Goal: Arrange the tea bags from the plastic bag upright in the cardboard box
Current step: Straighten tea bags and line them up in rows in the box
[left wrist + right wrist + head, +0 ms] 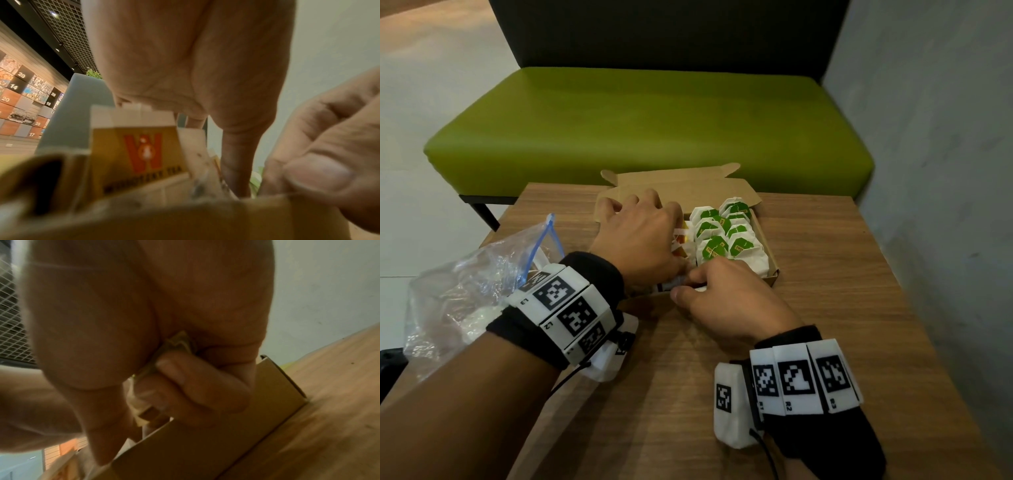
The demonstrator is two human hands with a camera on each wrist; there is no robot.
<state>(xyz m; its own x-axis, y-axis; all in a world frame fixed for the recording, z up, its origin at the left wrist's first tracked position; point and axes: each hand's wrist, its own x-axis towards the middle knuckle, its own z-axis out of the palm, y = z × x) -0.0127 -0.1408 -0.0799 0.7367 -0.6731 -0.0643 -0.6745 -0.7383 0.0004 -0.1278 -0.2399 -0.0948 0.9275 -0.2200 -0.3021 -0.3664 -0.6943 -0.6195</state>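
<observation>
1. Wood-grain table (808, 308) carried everything we worked on, with a green bench (654, 130) behind it and a grey wall to our right.

2. We had the cardboard box (765, 236) open at the far middle of the table, lid folded back. Its right part already held the green-tagged tea bags (717, 236) standing in two close rows; the left part held the yellow-and-red tea bags (131, 155), mostly hidden under our hands in the head view.

3. Our left hand (640, 236) lay over that left part, fingers spread and reaching down toward the far wall of the box (it looked like a brace for the standing packets, though we could not tell how hard it pressed).

4. Our right hand (726, 298) sat at the near edge of the box, fingers curled, pinching what appeared to be a tea bag (174, 344) between thumb and fingers. The wrist view was too blurred to read its print.

5. To seat this one well, we judged it best to keep the left hand holding the row back so a gap stayed open, then slide the bag down edge-first, tag uppermost, and let go only once its bottom met the box floor.

6. The risk, as we saw it: soft paper packets lean and topple their neighbours, so pushing from above would crumple rather than seat them.

7. The plastic bag (472, 287) lay crumpled at the left edge of the table, just beside our left wrist; whether any bags remained inside we could not make out.
</observation>
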